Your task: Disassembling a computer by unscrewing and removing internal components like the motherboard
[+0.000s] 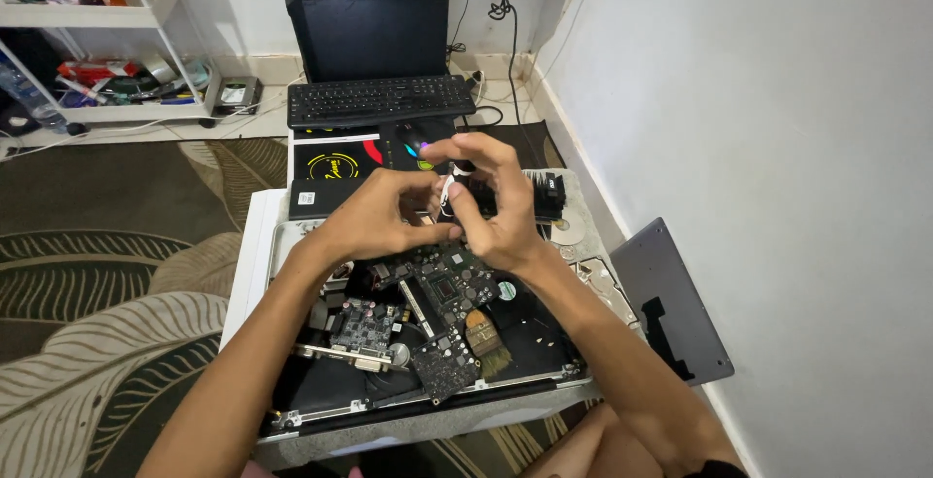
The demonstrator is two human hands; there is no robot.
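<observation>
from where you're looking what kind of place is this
Likely a home electronics repair corner set up on the floor. An opened laptop shell with its circuit board exposed, a keyboard by a black computer tower, and a patterned carpet suggest it.

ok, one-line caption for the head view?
Both hands hold a small white tube above a circuit board and brush in an opened laptop.

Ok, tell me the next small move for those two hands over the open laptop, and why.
Probably bring the small white and black tube down toward the bare chip on the circuit board. The left hand and right hand pinch the tube together above the board, well clear of it, and the brush lies set down beside the chip. What the tube contains cannot be told.
</observation>
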